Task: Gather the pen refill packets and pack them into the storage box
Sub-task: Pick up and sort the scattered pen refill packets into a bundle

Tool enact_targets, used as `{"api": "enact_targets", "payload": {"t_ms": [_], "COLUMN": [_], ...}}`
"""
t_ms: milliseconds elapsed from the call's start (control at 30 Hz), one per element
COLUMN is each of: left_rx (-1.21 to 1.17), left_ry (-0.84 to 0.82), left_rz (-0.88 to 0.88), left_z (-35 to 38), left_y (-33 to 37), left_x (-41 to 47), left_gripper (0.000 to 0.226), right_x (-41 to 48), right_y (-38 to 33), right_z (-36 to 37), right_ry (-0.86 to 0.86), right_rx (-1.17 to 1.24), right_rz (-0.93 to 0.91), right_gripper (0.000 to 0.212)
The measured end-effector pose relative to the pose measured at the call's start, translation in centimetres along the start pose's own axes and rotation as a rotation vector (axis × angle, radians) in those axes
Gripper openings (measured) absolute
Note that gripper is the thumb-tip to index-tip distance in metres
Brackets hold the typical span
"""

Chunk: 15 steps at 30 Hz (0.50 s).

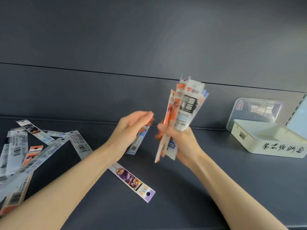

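My right hand (179, 138) grips a bundle of several pen refill packets (184, 110), standing upright and fanned out above the dark shelf. Just to its left, my left hand (131, 127) hovers with straight fingers pointing at the bundle, blurred by motion. A blue-ended packet (138, 141) lies slanted under that hand; no grip on it shows. A purple packet (131, 180) lies flat between my forearms. Several more loose packets (33, 155) are scattered at the left. The white storage box (274, 149), with handwriting on its front, stands open at the right.
The box's clear lid (255, 112) leans back against the dark grey rear wall (116, 47). A pale blue panel with a notched edge (299, 117) stands at the far right behind the box. The shelf surface is dark grey.
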<state>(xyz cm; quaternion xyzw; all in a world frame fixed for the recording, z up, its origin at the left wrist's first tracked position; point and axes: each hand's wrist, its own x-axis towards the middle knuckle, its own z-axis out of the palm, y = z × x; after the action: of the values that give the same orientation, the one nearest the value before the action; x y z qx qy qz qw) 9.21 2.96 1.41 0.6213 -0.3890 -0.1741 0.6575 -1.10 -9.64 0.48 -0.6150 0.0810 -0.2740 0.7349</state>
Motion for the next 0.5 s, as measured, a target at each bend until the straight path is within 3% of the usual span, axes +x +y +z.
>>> {"api": "enact_targets", "payload": {"t_ms": [133,233,367,500], "left_rx": [-0.082,-0.046,0.022,0.096], "left_ry": [-0.151,-0.081,-0.046,-0.187], "left_rz": [0.000,-0.017,0.037,0.044], "left_z": [1.4,2.8,3.2,2.9], "left_y": [2.5,3.4,2.9,3.2], "left_x": [1.0,1.3,1.3,1.2], "left_gripper": [0.069,0.056,0.019,0.031], "right_x": [-0.1,-0.4,-0.5,-0.7], "right_y": [0.7,1.3,1.0,1.3], "right_z": [0.9,0.9,0.7,1.0], "right_ry": [-0.164,-0.238,-0.176,-0.206], "right_rx": [-0.216,-0.337,-0.287,-0.317], "right_rz": [-0.036,0.067,0.048,0.049], "right_gripper": [0.024,0.030,0.041,0.029]}}
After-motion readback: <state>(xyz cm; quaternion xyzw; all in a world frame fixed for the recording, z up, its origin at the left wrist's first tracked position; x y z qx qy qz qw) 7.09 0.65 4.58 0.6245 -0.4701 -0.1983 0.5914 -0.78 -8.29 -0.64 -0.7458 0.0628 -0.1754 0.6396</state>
